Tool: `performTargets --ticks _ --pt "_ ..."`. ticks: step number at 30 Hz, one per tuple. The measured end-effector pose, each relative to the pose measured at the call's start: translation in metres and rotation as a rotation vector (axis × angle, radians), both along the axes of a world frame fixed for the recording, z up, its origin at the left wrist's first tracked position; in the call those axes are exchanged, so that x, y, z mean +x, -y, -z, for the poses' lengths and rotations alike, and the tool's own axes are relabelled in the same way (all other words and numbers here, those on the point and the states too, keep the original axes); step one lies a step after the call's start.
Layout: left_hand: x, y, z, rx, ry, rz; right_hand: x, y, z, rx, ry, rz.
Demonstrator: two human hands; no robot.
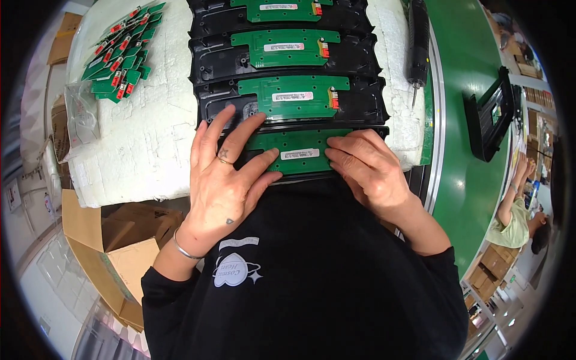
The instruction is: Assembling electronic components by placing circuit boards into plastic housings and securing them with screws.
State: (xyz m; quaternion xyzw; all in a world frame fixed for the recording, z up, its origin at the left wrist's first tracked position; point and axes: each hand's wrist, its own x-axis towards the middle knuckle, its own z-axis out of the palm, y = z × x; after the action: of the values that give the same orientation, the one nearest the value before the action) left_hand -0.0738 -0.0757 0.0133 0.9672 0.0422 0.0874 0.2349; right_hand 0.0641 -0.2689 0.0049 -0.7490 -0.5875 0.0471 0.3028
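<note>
At three o'clock we have the smooth green bench (459,198), and beneath our work lies a thick white foam slab (141,165). Up its middle, towards twelve, runs a row of curved black plastic housings (225,60). Our left hand (225,180) sits at nine o'clock, palm down and open, fingers fanned: index on the board's left end, middle fingertip on the next board's lower edge, thumb by the near rim. Our right hand (372,168), at three, is half closed, wrist bent inward, fingertips bunched on the right end; we cannot tell whether they pinch or only press. Between them, the labelled green circuit board (291,166) lies in the nearest housing. A black electric screwdriver (418,48) lies between one and two; loose small green boards (123,57) are heaped at ten.
</note>
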Motion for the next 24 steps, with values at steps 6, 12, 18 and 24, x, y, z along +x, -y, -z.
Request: performTargets --ticks 6,12,18,24 --pt "-0.004 0.005 0.000 -0.010 -0.002 -0.023 -0.006 0.003 0.006 0.039 0.024 0.027" --pt "-0.002 0.003 0.001 -0.018 -0.012 0.004 -0.010 0.005 0.013 0.060 0.060 0.032" --pt "-0.006 -0.004 0.009 -0.010 0.014 0.059 -0.008 0.001 0.015 0.135 0.028 0.040" --pt "0.005 -0.006 0.005 0.025 0.009 0.085 0.002 -0.002 0.017 0.134 0.023 0.030"
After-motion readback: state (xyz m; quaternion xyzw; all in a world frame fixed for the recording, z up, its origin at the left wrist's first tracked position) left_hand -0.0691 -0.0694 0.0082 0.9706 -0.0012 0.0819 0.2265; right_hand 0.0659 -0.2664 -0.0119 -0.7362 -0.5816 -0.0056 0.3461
